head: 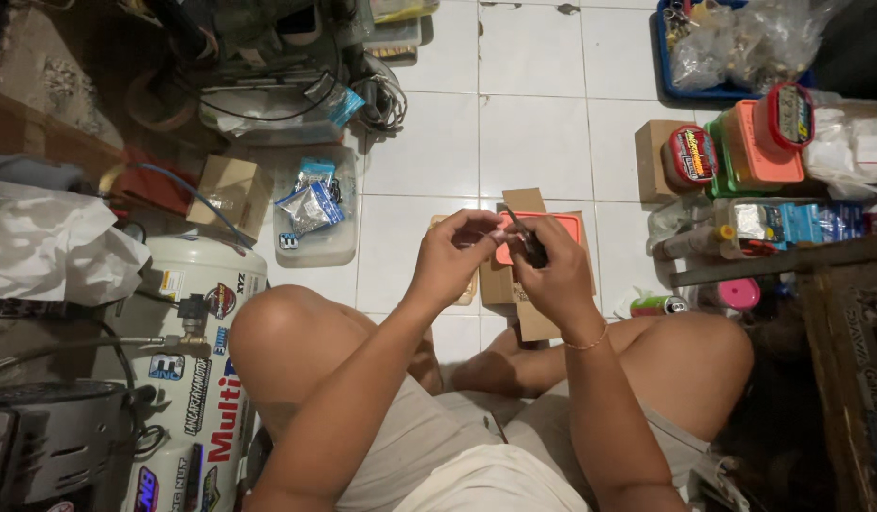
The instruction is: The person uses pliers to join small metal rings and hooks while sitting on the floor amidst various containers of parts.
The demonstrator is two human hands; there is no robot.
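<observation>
White tile floor, person sitting cross-legged. Near left: white compressor tank, stickered. Far left of centre: clear tub of foil packets. Far right: blue tray with bagged parts, orange and red lidded boxes. Centre: cardboard box, orange insert showing, on the floor just beyond the hands. Right hand closed around a small dark tool, slim, stiff, light; hold mid-shaft, tip looks fine. Left hand pinched narrow, thumb to fingertips, on something tiny against the tool tip; can't tell what. Likely easy to drop, wants a fingertip pinch.
</observation>
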